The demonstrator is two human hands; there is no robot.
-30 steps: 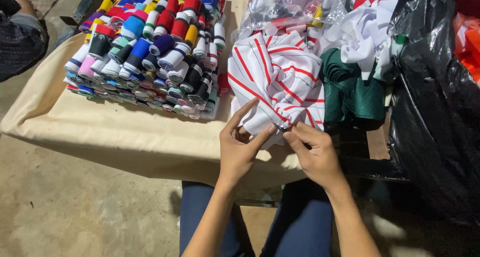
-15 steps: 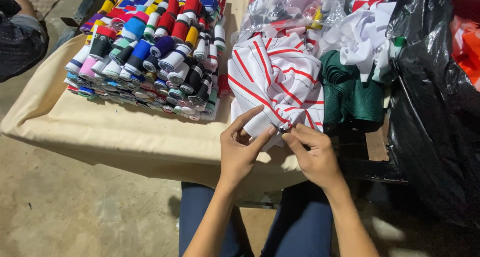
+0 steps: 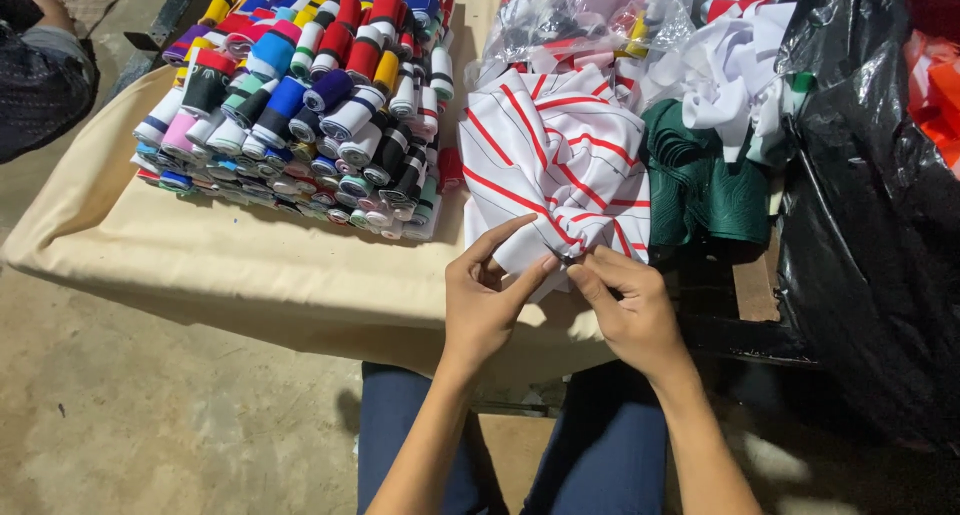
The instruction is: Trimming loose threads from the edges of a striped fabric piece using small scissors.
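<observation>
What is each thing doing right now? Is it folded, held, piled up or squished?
white cloth with red stripes: bunched up, its lower edge pinched by both hands.
left hand: fingers closed on the cloth's edge.
right hand: fingers closed on the same edge.
thread spools: stacked in a pile, lying on their sides.
green cloth: folded, lying beside the striped cloth.
black plastic bag: crumpled, bulging.
beige table cover: spread flat, draped over the edge.

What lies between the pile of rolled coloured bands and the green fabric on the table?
In the head view, the white cloth with red stripes lies between the rolled bands and the green fabric; both hands, left hand and right hand, pinch its near edge.
</observation>
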